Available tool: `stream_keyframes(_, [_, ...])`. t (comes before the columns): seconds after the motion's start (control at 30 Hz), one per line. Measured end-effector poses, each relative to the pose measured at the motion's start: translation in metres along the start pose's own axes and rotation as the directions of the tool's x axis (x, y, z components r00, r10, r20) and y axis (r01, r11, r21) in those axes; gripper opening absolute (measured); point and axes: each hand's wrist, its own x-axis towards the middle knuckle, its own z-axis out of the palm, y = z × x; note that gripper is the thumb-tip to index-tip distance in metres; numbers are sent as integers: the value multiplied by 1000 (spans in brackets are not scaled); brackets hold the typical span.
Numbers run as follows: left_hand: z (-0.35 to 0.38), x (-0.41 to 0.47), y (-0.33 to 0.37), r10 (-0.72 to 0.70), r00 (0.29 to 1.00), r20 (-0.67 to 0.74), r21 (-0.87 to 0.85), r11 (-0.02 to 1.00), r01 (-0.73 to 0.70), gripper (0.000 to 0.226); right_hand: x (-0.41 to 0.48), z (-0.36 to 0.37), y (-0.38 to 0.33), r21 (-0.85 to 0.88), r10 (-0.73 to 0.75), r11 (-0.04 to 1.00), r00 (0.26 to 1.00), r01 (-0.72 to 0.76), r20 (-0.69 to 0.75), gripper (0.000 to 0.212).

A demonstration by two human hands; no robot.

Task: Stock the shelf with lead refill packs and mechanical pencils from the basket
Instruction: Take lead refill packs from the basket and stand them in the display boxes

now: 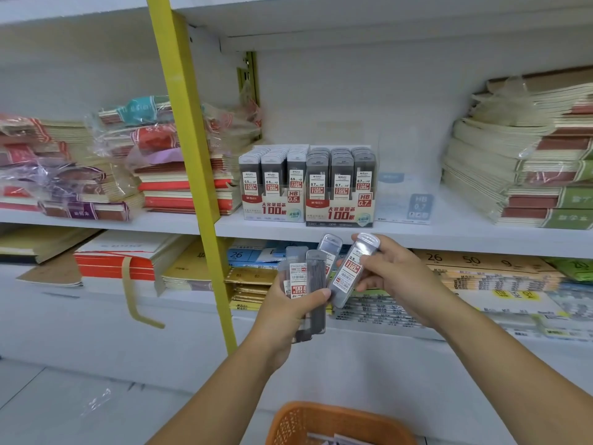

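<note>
**Entry: lead refills, between basket and shelf.**

**Hazard 1, a dropped pack.** We judge the fan of lead refill packs (300, 277) in the left hand (285, 316) to be the weak point. Several slick plastic cases lie splayed under one thumb. A knock from the other hand could let one slide out toward the floor or the orange basket (321, 422) below.

**Hazard 2, mis-sorting.** The 0.5 display box (272, 187) and the 0.7 display box (340, 191) stand touching on the shelf (449, 242). They look alike and both appear full. We cannot read the grade on the held packs with any certainty. A clear display box (404, 194) marked HB 0.7, just beside them, looks empty. It seems the likelier home if the grade matches.

**Grip, left.** Closed round the fan, thumb across the front labels, fingers behind.

**Grip, right.** The right hand (398, 277) pinches a single lead refill pack (353, 268) between thumb and curled fingers. The pack is tilted and close beside the fan; we cannot tell whether they touch.

**Location.** All held packs hang below the shelf's front edge, not yet placed.

**Mechanical pencils.** None that we can identify in view.
</note>
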Motion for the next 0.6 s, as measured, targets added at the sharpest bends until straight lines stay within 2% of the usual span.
stream_keyframes(0.27, [1,3,9,14,1000,-15,-41,999,-15,49,-2,1,-7,-74,-139,989,975,128,-172,38])
stream_keyframes(0.37, [-2,7,19,49,998,-30,-74,996,-51,47,-1,2,-24,-135,-239,968,945,213,-224,41])
stream_keyframes(0.5, [-12,15,34,98,992,-77,-151,983,-108,49,11,-1,-71,-287,-445,880,868,378,-222,42])
stream_keyframes(0.6, [-26,21,43,132,978,-162,-214,963,-165,46,30,9,-111,-360,-556,802,815,476,-162,41])
